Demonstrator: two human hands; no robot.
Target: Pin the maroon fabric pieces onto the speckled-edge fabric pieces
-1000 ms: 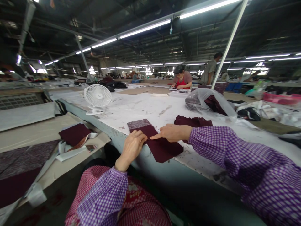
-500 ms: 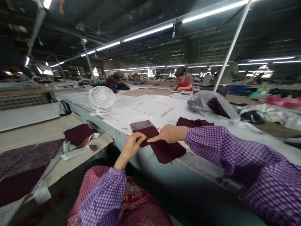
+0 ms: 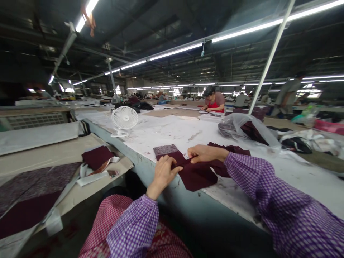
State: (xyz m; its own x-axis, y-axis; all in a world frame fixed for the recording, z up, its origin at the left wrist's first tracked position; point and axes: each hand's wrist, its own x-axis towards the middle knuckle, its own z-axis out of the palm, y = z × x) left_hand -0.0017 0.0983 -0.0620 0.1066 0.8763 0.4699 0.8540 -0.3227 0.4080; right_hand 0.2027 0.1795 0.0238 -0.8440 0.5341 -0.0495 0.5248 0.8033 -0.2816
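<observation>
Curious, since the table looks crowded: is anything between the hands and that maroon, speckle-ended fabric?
Nothing visible: the left hand and right hand both touch the maroon, speckle-ended fabric. The round white fan stands off to the left.

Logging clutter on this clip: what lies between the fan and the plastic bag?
Nothing but marked white tabletop shows between fan and plastic bag, in the head view.

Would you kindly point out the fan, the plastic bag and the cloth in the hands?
Fan [image 3: 125,117]: head view, its grille.
Plastic bag [image 3: 229,125]: head view, its left side.
Cloth [image 3: 199,178]: head view, its near end.
</observation>
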